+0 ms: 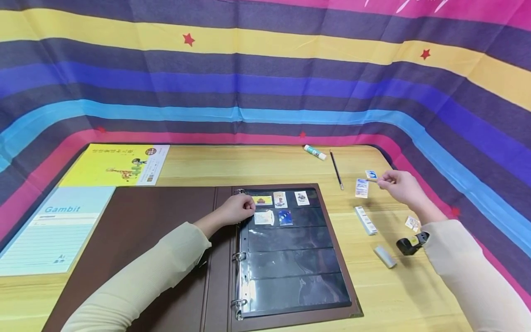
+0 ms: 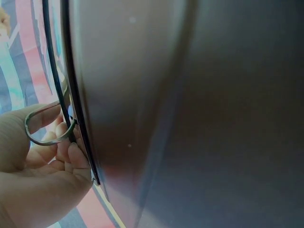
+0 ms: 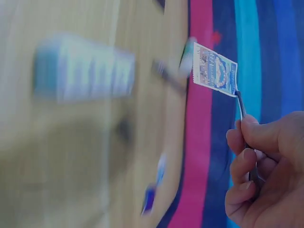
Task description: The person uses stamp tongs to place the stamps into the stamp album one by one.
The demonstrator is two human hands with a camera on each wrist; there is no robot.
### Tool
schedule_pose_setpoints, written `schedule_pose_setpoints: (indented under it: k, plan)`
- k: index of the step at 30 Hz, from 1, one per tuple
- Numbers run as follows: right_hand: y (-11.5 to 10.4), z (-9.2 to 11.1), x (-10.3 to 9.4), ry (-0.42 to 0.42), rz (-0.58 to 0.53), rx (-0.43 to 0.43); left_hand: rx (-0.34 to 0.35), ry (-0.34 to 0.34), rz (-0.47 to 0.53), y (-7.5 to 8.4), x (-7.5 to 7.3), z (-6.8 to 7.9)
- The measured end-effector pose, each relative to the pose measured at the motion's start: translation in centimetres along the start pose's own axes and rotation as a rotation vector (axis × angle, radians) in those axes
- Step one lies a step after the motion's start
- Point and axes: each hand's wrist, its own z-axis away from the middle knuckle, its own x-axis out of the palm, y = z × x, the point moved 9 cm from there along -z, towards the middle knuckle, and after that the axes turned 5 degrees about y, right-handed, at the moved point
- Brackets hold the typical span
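My right hand (image 1: pixel 400 186) pinches a pair of metal tweezers (image 3: pixel 241 105) over the table's right side. Held by one corner in their tips is a postage stamp (image 3: pixel 216 69) with a white perforated edge and a blue print. My left hand (image 1: pixel 237 209) grips the inner edge of the black stamp album page (image 1: pixel 286 263) near the upper binder ring (image 2: pixel 29 126), its fingers curled at the first pocket row. Several stamps sit in the top two rows, among them a yellow stamp (image 1: pixel 262 200) beside the left fingertips and a dark blue stamp (image 1: pixel 285 217) lower down.
The brown album cover (image 1: pixel 166 258) lies spread at left, near a Gambit notebook (image 1: pixel 62 230) and a yellow book (image 1: pixel 112 163). Right of the album are a glue stick (image 1: pixel 315 152), pencil (image 1: pixel 337 169), white strip-like block (image 1: pixel 365 220), grey block (image 1: pixel 385 257), black object (image 1: pixel 410 244) and loose stamp (image 1: pixel 412 223).
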Motion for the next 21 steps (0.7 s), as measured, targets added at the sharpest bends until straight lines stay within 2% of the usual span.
schedule_pose_setpoints:
  k: [4,9,14,21]
  plan:
    - [-5.4,-0.2,1.9,-0.027,0.008,-0.095,-0.002,-0.001,0.013,0.0,0.0,0.0]
    - [-9.5,-0.8,5.7,-0.098,-0.028,-0.138,0.007,0.006,0.012,0.1,-0.1,0.1]
    - [-12.0,-1.4,8.9,-0.122,-0.048,-0.179,0.001,0.000,0.025,0.0,0.0,0.1]
    - [-13.6,-1.9,11.1,-0.108,-0.045,-0.228,0.005,0.007,0.030,0.0,-0.1,0.1]
